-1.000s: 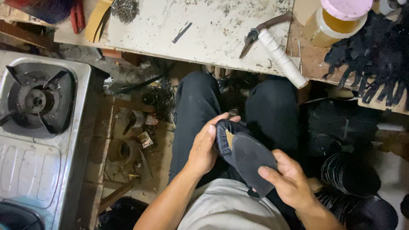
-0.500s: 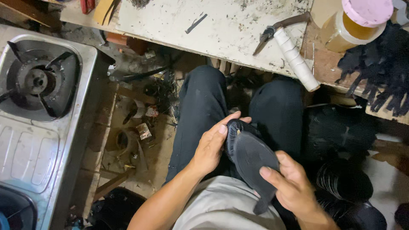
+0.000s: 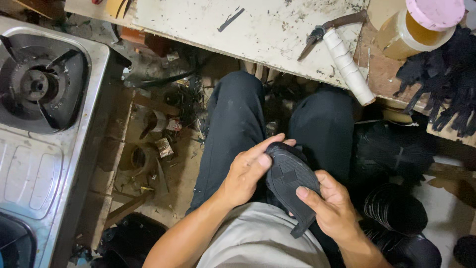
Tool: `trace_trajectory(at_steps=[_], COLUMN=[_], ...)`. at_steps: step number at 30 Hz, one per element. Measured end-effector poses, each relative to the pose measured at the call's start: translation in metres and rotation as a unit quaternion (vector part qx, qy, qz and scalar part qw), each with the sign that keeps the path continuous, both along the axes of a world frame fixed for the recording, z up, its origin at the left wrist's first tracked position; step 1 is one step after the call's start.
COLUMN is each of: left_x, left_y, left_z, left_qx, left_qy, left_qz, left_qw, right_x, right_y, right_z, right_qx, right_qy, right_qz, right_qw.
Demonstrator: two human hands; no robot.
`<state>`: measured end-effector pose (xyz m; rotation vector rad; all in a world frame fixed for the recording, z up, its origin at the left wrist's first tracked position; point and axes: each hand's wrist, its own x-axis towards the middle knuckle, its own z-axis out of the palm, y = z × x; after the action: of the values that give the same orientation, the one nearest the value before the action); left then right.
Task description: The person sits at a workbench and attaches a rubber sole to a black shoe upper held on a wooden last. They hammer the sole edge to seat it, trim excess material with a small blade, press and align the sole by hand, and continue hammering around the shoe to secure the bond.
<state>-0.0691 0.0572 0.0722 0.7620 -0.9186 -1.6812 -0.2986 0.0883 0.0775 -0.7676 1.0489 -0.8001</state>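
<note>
Below tabletop [image 3: 258, 34], black shoe sole [image 3: 290, 181] on lap, long axis diagonal; left hand [image 3: 245, 173] and right hand [image 3: 329, 206] both grip it

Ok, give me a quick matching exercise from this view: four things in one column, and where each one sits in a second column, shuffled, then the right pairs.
Things:
1. black rubber shoe sole
2. steel gas stove
3. white-wrapped tool handle
4. pink-lidded jar of amber liquid

Places:
A. top right corner, on the wooden board
B. over the lap, held between the left hand and right hand
C. far left, beside the person's leg
D. lying across the edge of the stained white worktop

Pairs: 1-B, 2-C, 3-D, 4-A
</note>
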Motion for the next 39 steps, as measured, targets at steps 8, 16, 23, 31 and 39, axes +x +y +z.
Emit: trace_trajectory(at_steps=[8, 16, 23, 31, 39], left_x=[0.008, 0.015, 0.054, 0.071, 0.073], left_y=[0.006, 0.027, 0.039, 0.055, 0.056], left_z=[0.024, 0.023, 0.014, 0.01, 0.009], left_qx=[-0.063, -0.043, -0.131, -0.113, -0.066], left_qy=[-0.131, -0.121, -0.19, -0.246, -0.239], left_qz=[0.041, 0.092, 0.035, 0.046, 0.063], left_qw=[0.989, 0.987, 0.972, 0.961, 0.967], right_x=[-0.008, 0.011, 0.03, 0.042, 0.052], right_y=[0.013, 0.029, 0.023, 0.016, 0.004], right_z=[-0.007, 0.006, 0.021, 0.025, 0.027], right_qx=[-0.042, -0.093, -0.182, -0.227, -0.133], right_qy=[0.098, 0.21, 0.273, 0.26, 0.283], right_qz=[0.026, 0.08, 0.15, 0.195, 0.245], right_qw=[0.994, 0.97, 0.933, 0.918, 0.918])
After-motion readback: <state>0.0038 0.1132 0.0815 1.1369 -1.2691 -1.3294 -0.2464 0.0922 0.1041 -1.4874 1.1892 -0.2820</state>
